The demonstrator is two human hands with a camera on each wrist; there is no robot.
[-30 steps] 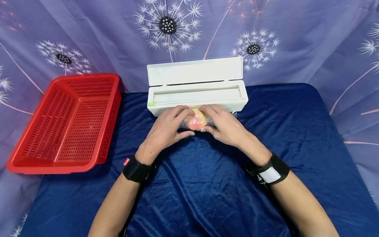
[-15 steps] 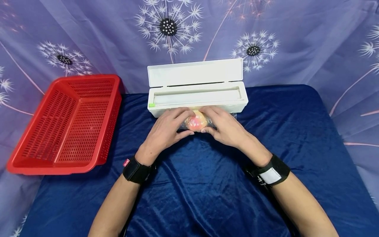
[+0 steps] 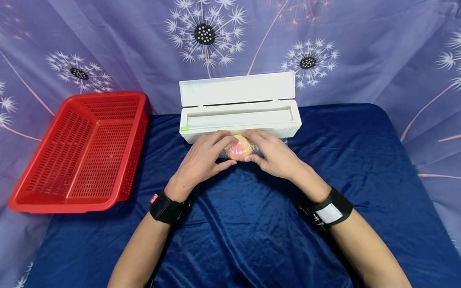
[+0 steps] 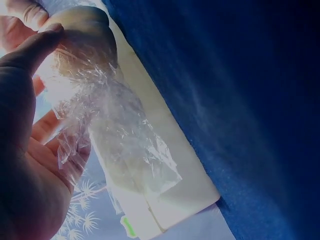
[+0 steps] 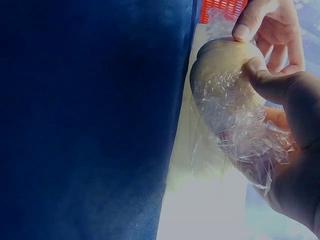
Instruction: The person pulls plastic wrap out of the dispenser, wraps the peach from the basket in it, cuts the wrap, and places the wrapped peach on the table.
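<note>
A pink and yellow peach point(image 3: 239, 148) with a cleft in its side is covered in clear plastic wrap point(image 5: 235, 110). My left hand point(image 3: 203, 154) grips it from the left, and my right hand point(image 3: 273, 154) grips it from the right. Both thumbs press on its near side, while the other fingers reach round the far side and are partly hidden. Loose, crumpled wrap point(image 4: 125, 135) bunches out past the fruit in both wrist views. Just behind the hands stands a white cling film dispenser box point(image 3: 239, 127), its lid point(image 3: 237, 90) raised and a pale roll inside.
At the left stands a red plastic basket point(image 3: 102, 156) with slotted walls. Dark blue velvety cloth point(image 3: 237, 232) covers the table. A purple curtain point(image 3: 137, 48) with dandelion prints hangs close behind the box.
</note>
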